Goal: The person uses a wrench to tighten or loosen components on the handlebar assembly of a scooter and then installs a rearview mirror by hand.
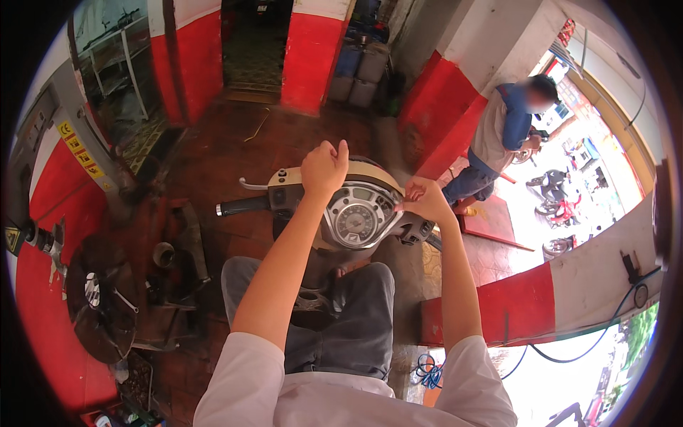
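Note:
A cream scooter handlebar cover (pixel 371 171) is in front of me. It surrounds a round instrument cluster (pixel 355 223). My left hand (pixel 325 169) is closed over the cover's left part, thumb raised; the far side of its fingers is hidden. At the cluster's right edge is my right hand (pixel 425 200), fingers curled and thumb pointing toward the dial. What either hand holds, if anything, I cannot make out. The black left handlebar grip (pixel 243 206) and silver brake lever (pixel 254 185) stick out at left, untouched. Right of the cluster, the switch housing (pixel 415 230) is partly behind my right forearm.
A person (pixel 501 135) stands at right beside a red and white pillar (pixel 445 107). Parked motorbikes (pixel 558 206) are outside. At left stand a dark round stand (pixel 103 299) with a wrench (pixel 126 299) and a grey machine (pixel 82 142). Plastic jugs (pixel 370 64) stand at the back.

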The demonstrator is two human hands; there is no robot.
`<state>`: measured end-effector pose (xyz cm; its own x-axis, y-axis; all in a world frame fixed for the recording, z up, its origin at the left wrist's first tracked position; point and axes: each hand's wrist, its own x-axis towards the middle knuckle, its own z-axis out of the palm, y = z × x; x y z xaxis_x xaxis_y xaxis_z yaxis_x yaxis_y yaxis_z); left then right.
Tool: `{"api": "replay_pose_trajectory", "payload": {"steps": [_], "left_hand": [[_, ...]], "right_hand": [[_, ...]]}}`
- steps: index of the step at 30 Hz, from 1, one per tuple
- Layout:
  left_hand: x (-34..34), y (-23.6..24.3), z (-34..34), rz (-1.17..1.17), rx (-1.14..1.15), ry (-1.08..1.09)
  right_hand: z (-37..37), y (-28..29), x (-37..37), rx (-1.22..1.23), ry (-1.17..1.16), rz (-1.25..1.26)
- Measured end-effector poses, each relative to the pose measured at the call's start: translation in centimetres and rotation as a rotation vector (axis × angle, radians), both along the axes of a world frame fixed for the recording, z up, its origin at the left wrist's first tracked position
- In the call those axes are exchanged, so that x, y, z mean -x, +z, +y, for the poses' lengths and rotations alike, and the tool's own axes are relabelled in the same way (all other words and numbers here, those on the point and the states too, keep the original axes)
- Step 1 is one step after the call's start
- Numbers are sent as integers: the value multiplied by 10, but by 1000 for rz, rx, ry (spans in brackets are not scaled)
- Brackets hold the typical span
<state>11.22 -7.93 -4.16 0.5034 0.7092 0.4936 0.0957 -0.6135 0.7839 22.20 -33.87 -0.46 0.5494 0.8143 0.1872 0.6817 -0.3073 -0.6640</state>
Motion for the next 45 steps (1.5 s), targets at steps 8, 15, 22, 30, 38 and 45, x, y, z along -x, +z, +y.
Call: {"api": "replay_pose_trajectory", "payload": {"steps": [8,15,22,30,38,45], "left_hand": [[-1,3,-1,19,-18,-9],[-1,0,0,-16,-25,-19],[4,7,-4,-76,-78,-79],[37,3,-70,-121,-733,-663],[27,13,-69,167,-617,-826],[29,25,-66,98,-240,-900]], "right_hand": [[6,-22,-63,-372,-205,143],[13,-31,3,-158,-269,-264],[14,-39,-12,-145,-250,-294],[14,-40,-10,-106,-359,-310],[12,-44,-21,-89,-407,-238],[8,-40,-8,-211,-304,-172]]}}
